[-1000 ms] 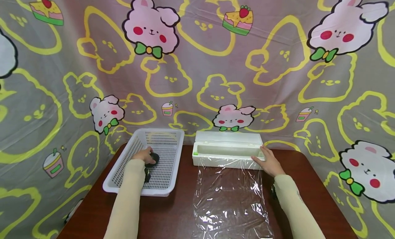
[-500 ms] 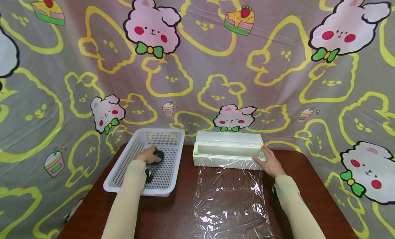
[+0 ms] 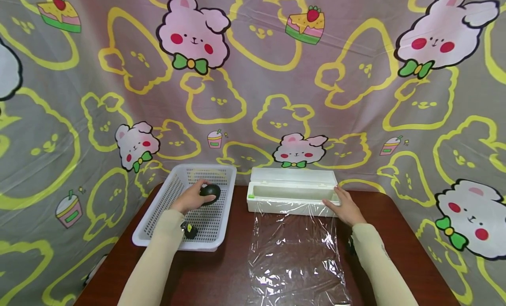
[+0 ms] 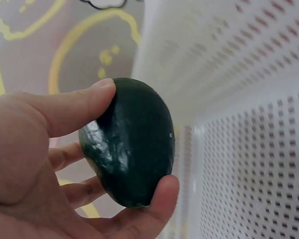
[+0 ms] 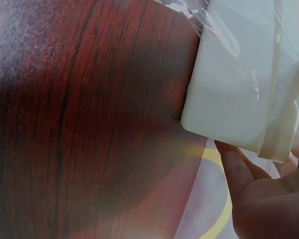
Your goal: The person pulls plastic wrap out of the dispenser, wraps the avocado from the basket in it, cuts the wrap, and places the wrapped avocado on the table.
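In the head view my left hand [image 3: 191, 197] holds a dark green avocado [image 3: 211, 194] over the white basket [image 3: 138, 239]. Seen from the left wrist, the avocado [image 4: 134, 144] is glossy and pear-shaped, with the thumb on one side and curled fingers at the other. My right hand [image 3: 348, 207] grips the right end of a white cling film dispenser [image 3: 290, 208], thumb at the front and fingers behind. The right wrist view shows fingertips against the end of the dispenser [image 5: 234, 84]. A sheet of cling film [image 3: 294, 253] stretches from it toward me.
The dispenser's clear lid [image 3: 292, 176] stands raised at the back. Both basket and dispenser rest on a dark red-brown wooden table [image 3: 221, 275]. A patterned cloth [image 3: 253, 77] with rabbit prints hangs behind and at both sides.
My left hand has lifted the avocado and moved it right and farther back within the basket's outline. The right hand stays at the dispenser's end.
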The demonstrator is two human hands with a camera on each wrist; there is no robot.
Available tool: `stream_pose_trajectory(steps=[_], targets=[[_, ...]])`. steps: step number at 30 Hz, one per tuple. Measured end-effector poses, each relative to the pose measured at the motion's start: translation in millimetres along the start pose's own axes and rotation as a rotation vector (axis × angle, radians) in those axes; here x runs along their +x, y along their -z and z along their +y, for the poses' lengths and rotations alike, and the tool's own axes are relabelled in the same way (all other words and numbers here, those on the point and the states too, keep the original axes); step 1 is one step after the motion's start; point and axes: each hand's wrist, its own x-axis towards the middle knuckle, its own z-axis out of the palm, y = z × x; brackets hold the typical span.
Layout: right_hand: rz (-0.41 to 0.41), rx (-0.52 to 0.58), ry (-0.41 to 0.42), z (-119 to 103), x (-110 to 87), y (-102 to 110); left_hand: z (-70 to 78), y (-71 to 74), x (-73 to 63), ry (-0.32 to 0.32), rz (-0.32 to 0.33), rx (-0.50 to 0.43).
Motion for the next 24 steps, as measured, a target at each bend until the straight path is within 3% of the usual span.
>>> stream_pose_trajectory(steps=[11,19,24], targets=[[0.012,0.009,0.002,3,-0.9,-1,45.9,-10.7,-13.6,-0.193,0.0,-0.062],[0.01,0.009,0.008,3,-1.6,-2,71.3,-29.2,-27.5,-0.27,0.015,-0.009],[0.023,0.013,0.013,2,-1.0,-1,86.3,-38.6,-35.2,-0.332,0.02,-0.024]])
